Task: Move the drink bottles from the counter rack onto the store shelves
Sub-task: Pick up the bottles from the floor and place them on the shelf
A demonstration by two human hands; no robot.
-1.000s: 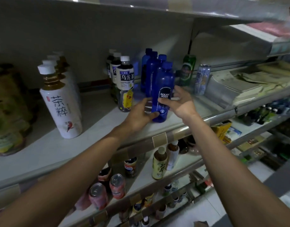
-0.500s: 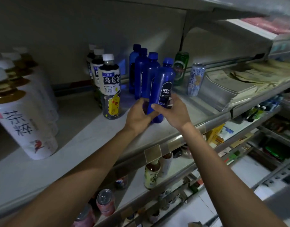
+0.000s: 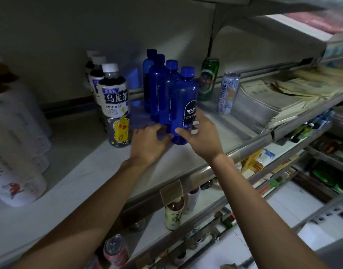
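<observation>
A blue Bolsa Soda bottle (image 3: 183,105) stands at the front of a row of several blue bottles (image 3: 157,84) on the white store shelf (image 3: 178,158). My right hand (image 3: 200,136) grips its lower right side, thumb across the front and fingers behind. My left hand (image 3: 149,142) touches its lower left side with curled fingers. The bottle is upright with its base on the shelf.
Dark Suntory tea bottles (image 3: 114,105) stand left of the blue row, white tea bottles (image 3: 15,162) at far left. A green can (image 3: 208,78) and a silver Rio can (image 3: 228,92) stand right, then stacked papers (image 3: 273,100). Lower shelves (image 3: 205,202) hold more drinks.
My hands have stayed on the front blue bottle. It now stands straighter, closer in line with the row behind. The camera has shifted left and nearer.
</observation>
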